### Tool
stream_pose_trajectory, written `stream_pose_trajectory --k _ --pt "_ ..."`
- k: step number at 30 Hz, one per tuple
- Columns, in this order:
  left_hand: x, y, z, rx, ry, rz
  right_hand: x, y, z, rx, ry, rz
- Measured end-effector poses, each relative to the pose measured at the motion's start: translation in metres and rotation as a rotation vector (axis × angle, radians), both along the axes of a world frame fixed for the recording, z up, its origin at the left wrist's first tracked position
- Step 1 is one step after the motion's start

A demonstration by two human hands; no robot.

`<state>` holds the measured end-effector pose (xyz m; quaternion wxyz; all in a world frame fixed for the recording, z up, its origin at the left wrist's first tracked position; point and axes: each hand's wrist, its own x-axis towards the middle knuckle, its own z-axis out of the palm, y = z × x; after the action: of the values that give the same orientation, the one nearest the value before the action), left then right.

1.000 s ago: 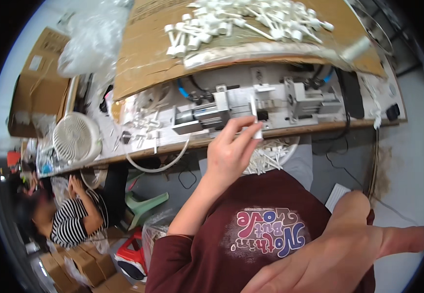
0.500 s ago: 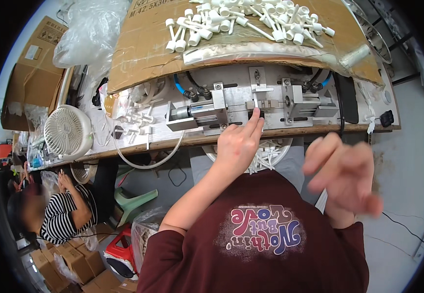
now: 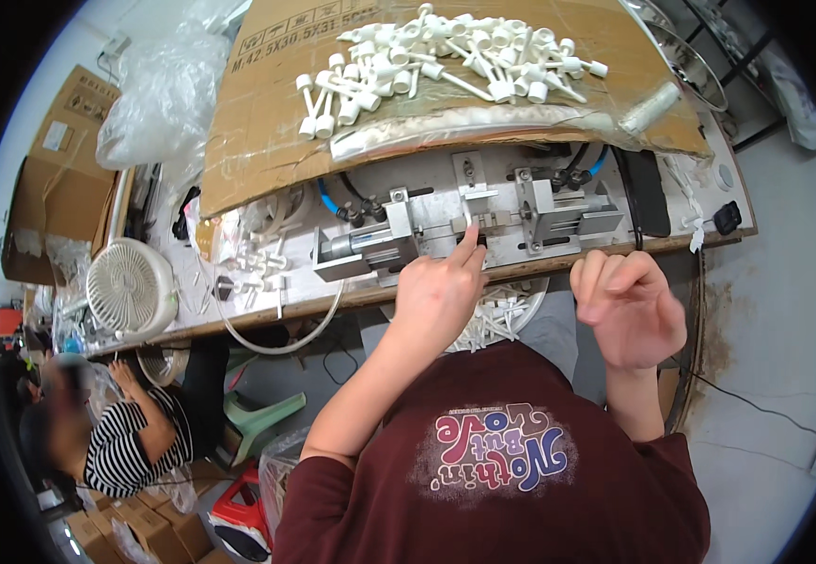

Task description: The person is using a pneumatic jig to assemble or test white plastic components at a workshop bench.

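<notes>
My left hand (image 3: 438,289) reaches to the metal fixture on the bench, palm down. Its fingers are pressed close together at the lower end of a slim white plastic rod (image 3: 468,214), which lies by a small metal block (image 3: 496,221). The thumb is hidden. To the right of it, my right hand (image 3: 635,315) is raised in front of the bench edge, fingers loosely bent and no object visible in them. Two metal pneumatic clamps flank the block: a left one (image 3: 366,246) and a right one (image 3: 568,218).
Behind the fixture a cardboard sheet (image 3: 267,122) bears a heap of white cupped plastic parts (image 3: 446,52). More white pieces lie in a bowl (image 3: 541,303) at my lap. A fan (image 3: 131,287) and a looping hose (image 3: 305,346) are left. A co-worker in stripes (image 3: 135,442) sits farther left.
My right hand has drawn in slightly left, and its spread fingers have bent. My left hand stays at the white rod. The whole view has shifted a little.
</notes>
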<state>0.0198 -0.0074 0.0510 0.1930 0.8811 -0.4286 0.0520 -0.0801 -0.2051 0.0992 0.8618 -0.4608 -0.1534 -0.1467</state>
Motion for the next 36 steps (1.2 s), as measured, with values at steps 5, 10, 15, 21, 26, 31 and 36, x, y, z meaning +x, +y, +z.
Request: stream_pose_trajectory --k 5,10,15,21,26,31,36 --pt "-0.016 0.009 0.116 -0.446 0.004 -0.485 -0.002 -0.009 -0.01 0.303 0.002 -0.023" --pt "-0.063 0.023 0.183 -0.63 -0.091 -0.433 -0.004 -0.001 -0.011 0.292 0.028 -0.003" --pt "-0.065 0.05 0.171 -0.688 -0.433 -0.394 -0.007 0.009 -0.013 0.257 0.054 0.008" --pt "-0.06 0.061 0.155 -0.953 -0.182 -0.528 -0.005 0.012 -0.016 0.254 0.067 0.024" --pt "-0.056 0.038 0.121 -1.135 -0.434 -0.329 -0.006 0.014 -0.009 0.239 0.042 0.022" --pt "-0.048 0.041 0.117 -1.011 -0.747 -0.202 -0.01 0.012 -0.016 0.235 0.056 0.006" --pt "-0.052 0.04 0.136 -1.19 -0.091 -0.642 -0.015 0.011 -0.017 0.23 0.054 -0.01"
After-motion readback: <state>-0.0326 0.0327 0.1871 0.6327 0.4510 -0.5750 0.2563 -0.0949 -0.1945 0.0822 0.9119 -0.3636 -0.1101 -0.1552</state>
